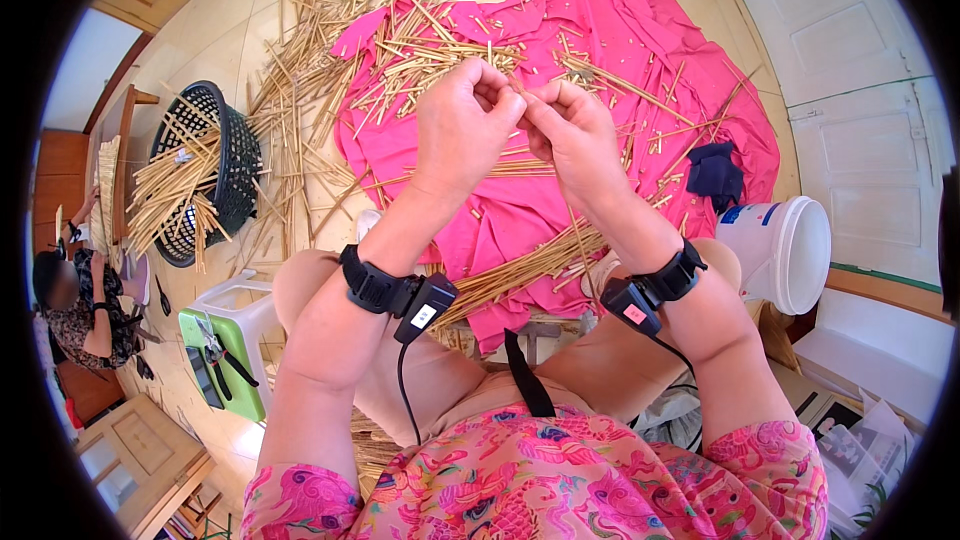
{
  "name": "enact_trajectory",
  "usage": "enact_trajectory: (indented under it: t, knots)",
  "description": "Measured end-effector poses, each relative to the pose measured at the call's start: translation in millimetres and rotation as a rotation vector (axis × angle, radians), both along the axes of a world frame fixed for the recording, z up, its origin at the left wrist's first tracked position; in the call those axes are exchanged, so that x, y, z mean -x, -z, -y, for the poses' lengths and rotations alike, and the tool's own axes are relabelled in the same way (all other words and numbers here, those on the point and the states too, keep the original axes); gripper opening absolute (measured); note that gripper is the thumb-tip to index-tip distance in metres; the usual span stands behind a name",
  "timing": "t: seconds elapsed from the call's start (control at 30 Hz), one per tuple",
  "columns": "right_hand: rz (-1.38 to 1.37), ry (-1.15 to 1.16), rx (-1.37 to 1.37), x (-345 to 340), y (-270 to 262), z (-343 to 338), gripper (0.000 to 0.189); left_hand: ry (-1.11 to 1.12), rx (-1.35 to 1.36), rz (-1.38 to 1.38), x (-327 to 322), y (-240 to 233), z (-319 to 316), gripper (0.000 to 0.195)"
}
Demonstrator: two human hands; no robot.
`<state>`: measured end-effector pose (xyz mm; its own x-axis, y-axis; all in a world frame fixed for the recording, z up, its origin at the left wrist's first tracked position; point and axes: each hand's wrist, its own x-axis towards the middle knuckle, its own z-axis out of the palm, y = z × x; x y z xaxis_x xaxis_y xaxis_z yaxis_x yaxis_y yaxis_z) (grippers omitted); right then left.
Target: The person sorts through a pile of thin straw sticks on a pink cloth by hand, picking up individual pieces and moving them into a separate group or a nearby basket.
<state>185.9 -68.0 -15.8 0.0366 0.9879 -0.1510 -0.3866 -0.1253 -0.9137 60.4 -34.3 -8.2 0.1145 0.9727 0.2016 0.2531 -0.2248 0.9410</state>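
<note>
My left hand (461, 127) and my right hand (581, 135) meet at the fingertips above a pink cloth (465, 225). Both pinch a thin brownish strand (517, 85), mostly hidden by the fingers. A long thin stalk (579, 240) runs down below my right hand; whether it joins the pinched strand I cannot tell. Past my hands, short cut straw pieces (420, 67) are heaped on the cloth. Closer to my knees lies a bundle of long straw stalks (517, 270), and a few stalks (517, 168) lie across the cloth under my hands.
A dark plastic basket (244, 165) of stalks stands left, beside loose straw (300, 97) on the tiles. Pliers (217, 360) rest on a green-topped stool (251, 401). At right are a white bucket (772, 255) and dark blue cloth (716, 172). Another person (82, 307) sits far left.
</note>
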Motion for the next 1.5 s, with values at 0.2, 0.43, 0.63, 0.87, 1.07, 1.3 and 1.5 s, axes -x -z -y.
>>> enact_trajectory:
  t: [0.2, 0.43, 0.63, 0.87, 1.07, 1.3, 1.5]
  knots:
    - [0.045, -0.044, -0.027, 1, -8, 12, 0.008, -0.257, 0.072, 0.289, 50, 4, -53, 0.005]
    - [-0.08, -0.079, 0.043, -11, -9, 15, 0.005, 0.073, 0.379, 0.557, 40, 3, -20, 0.007]
    - [-0.061, -0.039, -0.018, -15, -7, 13, 0.007, 0.381, 0.4, 0.375, 27, -5, -4, 0.01]
    - [-0.052, -0.024, -0.042, -14, -7, 14, 0.008, 0.402, 0.341, 0.336, 22, -8, 0, 0.004]
    - [-0.046, -0.033, -0.048, -12, -8, 15, 0.009, 0.329, 0.25, 0.4, 21, -7, -1, 0.007]
    - [-0.002, -0.057, -0.05, -12, -8, 14, 0.007, 0.339, 0.243, 0.39, 18, -8, 1, 0.008]
    - [0.025, -0.074, -0.04, -10, -8, 14, 0.007, 0.333, 0.224, 0.396, 17, -2, -1, 0.005]
